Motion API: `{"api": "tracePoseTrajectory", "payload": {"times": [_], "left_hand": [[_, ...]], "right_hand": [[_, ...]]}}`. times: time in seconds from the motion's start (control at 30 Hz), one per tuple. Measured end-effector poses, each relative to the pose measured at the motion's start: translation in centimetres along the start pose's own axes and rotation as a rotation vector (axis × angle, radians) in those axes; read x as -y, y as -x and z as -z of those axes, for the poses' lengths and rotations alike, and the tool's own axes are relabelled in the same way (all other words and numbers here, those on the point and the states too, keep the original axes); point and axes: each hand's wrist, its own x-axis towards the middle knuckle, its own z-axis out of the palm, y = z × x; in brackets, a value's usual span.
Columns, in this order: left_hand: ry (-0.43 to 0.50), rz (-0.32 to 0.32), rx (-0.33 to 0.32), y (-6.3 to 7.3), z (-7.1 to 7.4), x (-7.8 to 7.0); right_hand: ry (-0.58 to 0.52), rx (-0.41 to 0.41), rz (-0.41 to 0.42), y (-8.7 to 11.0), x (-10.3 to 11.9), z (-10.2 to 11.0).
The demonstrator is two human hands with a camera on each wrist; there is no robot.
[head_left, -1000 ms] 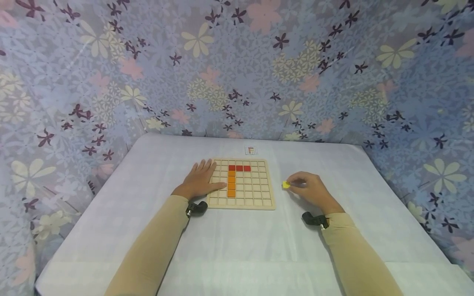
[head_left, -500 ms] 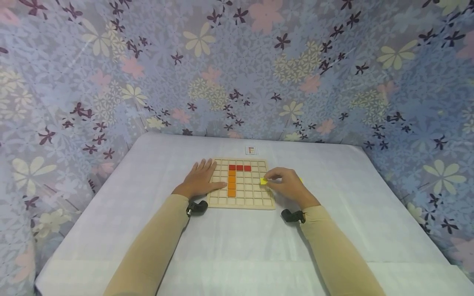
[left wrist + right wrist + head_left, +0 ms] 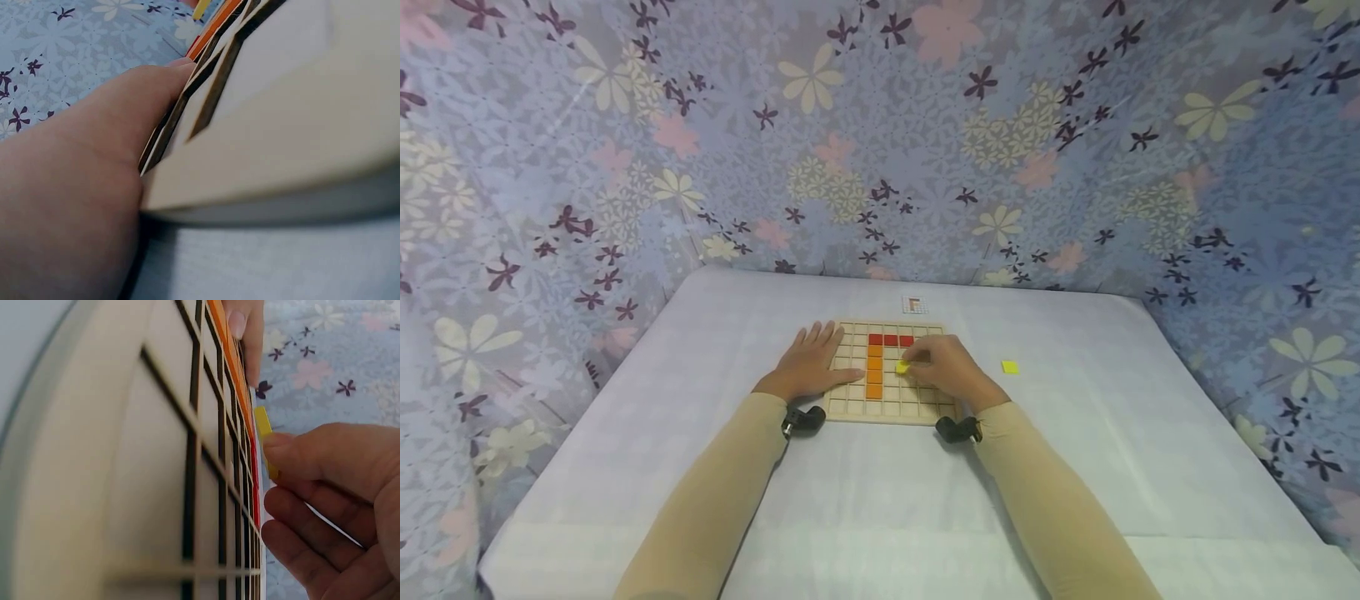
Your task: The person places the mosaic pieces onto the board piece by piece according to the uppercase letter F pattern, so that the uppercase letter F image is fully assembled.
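Note:
A light wooden grid board (image 3: pixel 853 408) lies on the table. Three red tiles (image 3: pixel 891 341) fill a row near its far side, and a column of orange tiles (image 3: pixel 875 364) runs toward me from the leftmost red one. My left hand (image 3: pixel 805 363) rests on the board's left edge, fingers straight, thumb stretched across the squares. Above the board, my right hand (image 3: pixel 946 367) pinches a yellow tile (image 3: pixel 263 428) between thumb and fingers. In the right wrist view that tile stands tilted, just off the board's surface.
Another yellow tile (image 3: pixel 1010 367) lies on the white tablecloth (image 3: pixel 865 492) right of the board. Beyond the board is a small printed pattern card (image 3: pixel 915 305). A flowered cloth (image 3: pixel 880 150) hangs behind the table.
My right hand has carried the yellow tile leftward from the tablecloth to over the board's middle. The other yellow tile has come into full view. My left hand has stayed in place.

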Motion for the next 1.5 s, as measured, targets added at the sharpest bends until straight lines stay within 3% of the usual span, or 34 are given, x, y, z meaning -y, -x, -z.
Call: {"api": "tracePoseTrajectory", "payload": {"times": [0.3, 0.83, 1.03, 1.27, 1.5], "left_hand": [[0.008, -0.007, 0.009, -0.1, 0.0, -0.1], [-0.003, -0.010, 0.008, 0.2, 0.4, -0.5], [0.000, -0.008, 0.011, 0.1, 0.5, -0.6], [-0.020, -0.015, 0.011, 0.1, 0.4, -0.5], [-0.014, -0.013, 0.006, 0.2, 0.3, -0.3]], "right_hand": [[0.026, -0.012, -0.028, -1.4, 0.1, -1.2], [-0.014, -0.029, -0.052, -1.2, 0.1, -1.8], [-0.066, -0.099, -0.027, 0.1, -1.1, -0.5], [-0.107, -0.237, -0.127, 2.2, -4.1, 1.9], [-0.051, -0.349, -0.210, 4.9, -8.0, 4.9]]}}
